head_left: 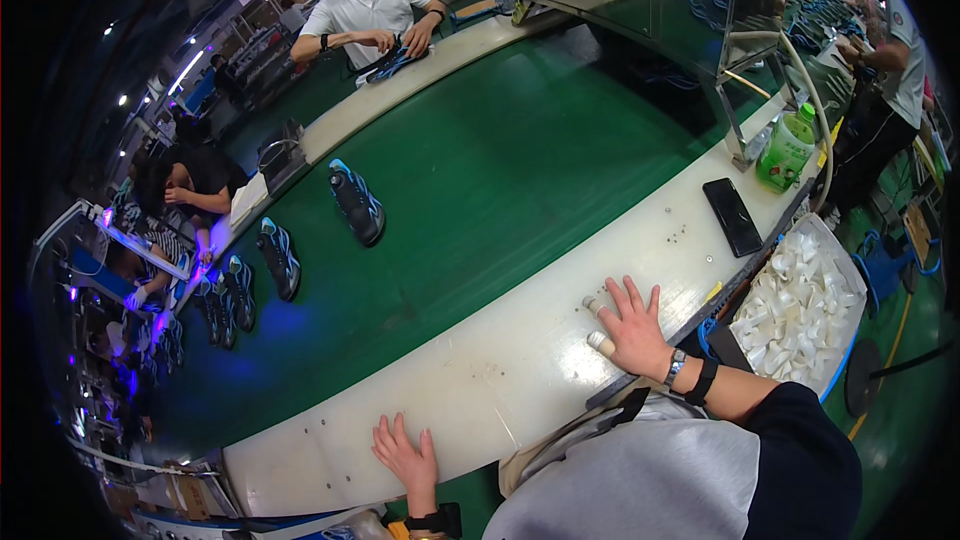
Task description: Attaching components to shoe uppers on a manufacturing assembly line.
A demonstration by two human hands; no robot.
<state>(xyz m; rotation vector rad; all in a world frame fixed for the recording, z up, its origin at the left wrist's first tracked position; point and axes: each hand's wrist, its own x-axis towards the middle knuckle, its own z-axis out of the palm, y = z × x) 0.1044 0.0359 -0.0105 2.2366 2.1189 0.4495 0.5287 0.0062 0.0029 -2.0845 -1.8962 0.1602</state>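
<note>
Your right hand [634, 328] lay flat on the cream worktop [480, 380], fingers spread and released, holding nothing. Your left hand [405, 452] rested flat too, fingers loose. A phone [732, 216] lay well beyond your right fingers, a shoe [357, 202] far ahead on the belt [480, 180].

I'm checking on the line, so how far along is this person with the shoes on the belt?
Done: nothing finished shows at this station. In hand: nothing; left hand and right hand lie flat and empty on the cream ledge. Left: dark shoes with blue trim sit on the green belt, out past both hands.
</note>
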